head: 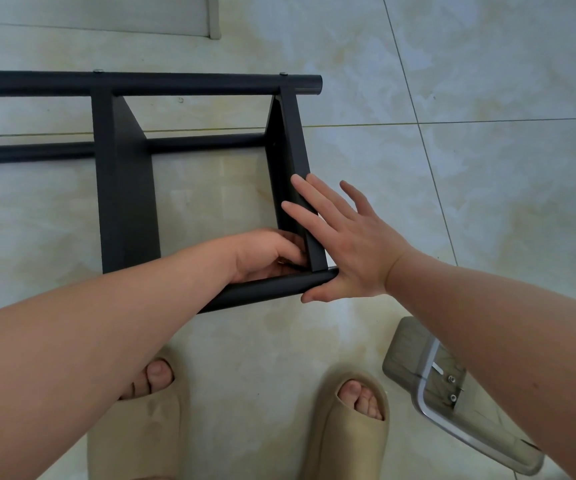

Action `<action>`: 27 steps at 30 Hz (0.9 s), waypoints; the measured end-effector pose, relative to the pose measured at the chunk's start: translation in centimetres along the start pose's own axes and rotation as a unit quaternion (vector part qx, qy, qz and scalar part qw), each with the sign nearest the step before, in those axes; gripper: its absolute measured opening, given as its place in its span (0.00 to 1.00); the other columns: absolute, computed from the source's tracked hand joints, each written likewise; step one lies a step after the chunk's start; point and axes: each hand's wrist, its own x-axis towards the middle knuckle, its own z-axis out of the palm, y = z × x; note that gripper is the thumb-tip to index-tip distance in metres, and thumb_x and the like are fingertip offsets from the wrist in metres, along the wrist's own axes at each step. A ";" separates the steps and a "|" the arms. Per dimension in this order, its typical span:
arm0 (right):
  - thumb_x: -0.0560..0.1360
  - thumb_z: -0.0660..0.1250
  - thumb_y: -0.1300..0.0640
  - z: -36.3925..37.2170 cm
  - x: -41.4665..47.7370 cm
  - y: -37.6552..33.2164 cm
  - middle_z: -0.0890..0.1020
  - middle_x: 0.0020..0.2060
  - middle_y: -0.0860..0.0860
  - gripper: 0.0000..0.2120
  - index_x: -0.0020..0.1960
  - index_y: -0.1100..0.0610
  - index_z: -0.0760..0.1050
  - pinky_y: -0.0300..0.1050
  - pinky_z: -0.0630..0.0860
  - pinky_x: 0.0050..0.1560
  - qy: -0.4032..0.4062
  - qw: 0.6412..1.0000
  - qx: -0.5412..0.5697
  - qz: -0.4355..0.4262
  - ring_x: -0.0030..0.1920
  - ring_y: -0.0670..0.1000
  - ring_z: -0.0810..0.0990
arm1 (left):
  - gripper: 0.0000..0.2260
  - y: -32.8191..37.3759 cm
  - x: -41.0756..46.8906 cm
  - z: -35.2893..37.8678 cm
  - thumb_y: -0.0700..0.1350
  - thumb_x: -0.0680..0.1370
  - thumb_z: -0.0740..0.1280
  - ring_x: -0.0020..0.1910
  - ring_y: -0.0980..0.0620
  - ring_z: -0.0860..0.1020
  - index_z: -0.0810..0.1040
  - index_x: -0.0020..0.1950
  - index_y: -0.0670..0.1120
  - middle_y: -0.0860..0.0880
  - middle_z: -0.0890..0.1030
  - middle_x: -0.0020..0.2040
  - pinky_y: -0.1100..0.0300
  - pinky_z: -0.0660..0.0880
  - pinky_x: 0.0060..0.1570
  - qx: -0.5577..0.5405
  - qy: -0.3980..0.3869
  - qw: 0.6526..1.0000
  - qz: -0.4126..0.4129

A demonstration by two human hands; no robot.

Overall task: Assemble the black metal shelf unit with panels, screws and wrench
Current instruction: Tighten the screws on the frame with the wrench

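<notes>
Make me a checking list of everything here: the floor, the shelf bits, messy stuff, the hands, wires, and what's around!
Surface: pale tiled floor, grout lines showing.
Job's things: black shelf frame lying down; left panel and right panel joined to far tube, two screw heads on it; near tube at right panel's end.
Clutter: clear plastic object with metal bar, lower right; grey board at top.
Hands: left hand, fingers curled inside the corner of right panel and near tube, contents hidden; right hand flat against right panel's outer side.
Cables: nothing seen.
Surroundings: beige slippers on the person's feet.
</notes>
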 end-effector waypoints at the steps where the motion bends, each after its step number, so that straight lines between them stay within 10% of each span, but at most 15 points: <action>1: 0.66 0.55 0.19 0.0 0.0 0.0 0.49 0.82 0.58 0.57 0.82 0.57 0.54 0.68 0.54 0.76 0.001 1.000 0.000 0.000 0.82 0.58 0.48 | 0.09 0.0 0.0 0.1 0.32 0.79 0.59 0.38 0.49 0.81 0.78 0.49 0.39 0.44 0.81 0.39 0.57 0.78 0.41 0.014 0.005 1.000 -0.001; 20: 0.66 0.55 0.19 0.0 0.0 0.0 0.49 0.82 0.58 0.57 0.82 0.57 0.54 0.68 0.54 0.76 -0.001 1.000 0.004 -0.001 0.82 0.58 0.48 | 0.12 0.0 -0.2 0.4 0.38 0.74 0.69 0.45 0.43 0.80 0.79 0.53 0.32 0.39 0.81 0.44 0.52 0.76 0.49 0.075 0.036 0.997 -0.009; 27: 0.66 0.55 0.19 0.1 0.0 0.0 0.49 0.82 0.58 0.57 0.82 0.57 0.54 0.68 0.54 0.76 -0.002 1.000 0.005 0.000 0.82 0.58 0.48 | 0.09 -0.1 0.0 0.0 0.29 0.78 0.59 0.36 0.48 0.82 0.77 0.47 0.38 0.42 0.80 0.38 0.57 0.79 0.39 0.017 0.003 1.000 -0.001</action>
